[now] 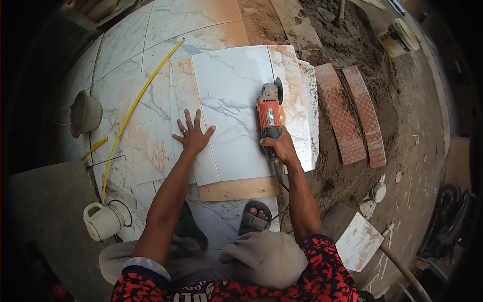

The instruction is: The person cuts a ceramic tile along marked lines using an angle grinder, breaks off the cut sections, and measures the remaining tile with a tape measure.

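My left hand [193,131] is spread open on the left side of a white grey-veined tile [230,70], over a narrow stained strip along that edge. My right hand [279,146] is closed round the black handle of a red angle grinder [268,110], which lies along a dark line near the tile's right side. Its disc [278,88] stands upright at the far end, and a cord trails from the handle toward me. Beneath the tile, other stacked pieces show at the sides, and a tan board [236,191] shows at the near edge.
Around me are laid tiles [121,55], a yellow tape [133,105], a rubber bucket [85,113], a kettle [103,221], two red patterned tile strips [337,116] on wet mortar [382,110], a pail [397,38], a loose tile piece [357,236] and my sandalled feet [254,216].
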`<state>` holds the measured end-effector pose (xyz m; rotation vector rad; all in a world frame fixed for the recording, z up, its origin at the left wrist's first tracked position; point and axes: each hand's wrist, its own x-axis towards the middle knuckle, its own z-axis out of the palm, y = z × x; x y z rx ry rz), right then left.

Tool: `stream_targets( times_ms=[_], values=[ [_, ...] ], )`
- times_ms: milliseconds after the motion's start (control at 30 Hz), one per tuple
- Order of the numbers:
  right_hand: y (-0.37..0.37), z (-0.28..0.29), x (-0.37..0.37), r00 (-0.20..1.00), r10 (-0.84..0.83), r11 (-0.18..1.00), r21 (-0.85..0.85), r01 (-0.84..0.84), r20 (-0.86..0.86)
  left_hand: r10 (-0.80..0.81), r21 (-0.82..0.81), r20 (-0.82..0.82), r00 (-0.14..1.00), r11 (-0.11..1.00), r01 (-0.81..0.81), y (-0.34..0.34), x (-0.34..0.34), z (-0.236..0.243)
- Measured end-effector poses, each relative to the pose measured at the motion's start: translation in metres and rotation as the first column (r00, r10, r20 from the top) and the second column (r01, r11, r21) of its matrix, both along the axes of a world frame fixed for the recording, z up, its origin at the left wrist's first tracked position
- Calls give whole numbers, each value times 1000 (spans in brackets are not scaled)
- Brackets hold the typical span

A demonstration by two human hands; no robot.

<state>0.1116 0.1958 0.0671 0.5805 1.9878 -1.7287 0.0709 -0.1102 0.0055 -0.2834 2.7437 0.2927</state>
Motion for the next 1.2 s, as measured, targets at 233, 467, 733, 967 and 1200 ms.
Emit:
stream_targets(
  times_ms=[233,467,733,967,1200],
  values=[
    [2,-11,9,999,-11,1000,25,12,-33,-4,-2,7,1000,1000,4,2,0,2],
    [2,-2,2,999,21,999,-25,-21,30,-1,-22,12,1000,1000,1,0,-1,-1],
    [0,1,13,1000,-8,1000,18,8,-30,-5,-19,6,1000,1000,5,-1,-1,-3],
    [0,6,9,1000,12,1000,-14,-12,19,-14,-11,-7,1000,1000,14,-1,0,-2],
    [5,-16,22,1000,16,997,78,-14,-15,-8,-12,-1,1000,1000,8,2,0,0]
  ],
)
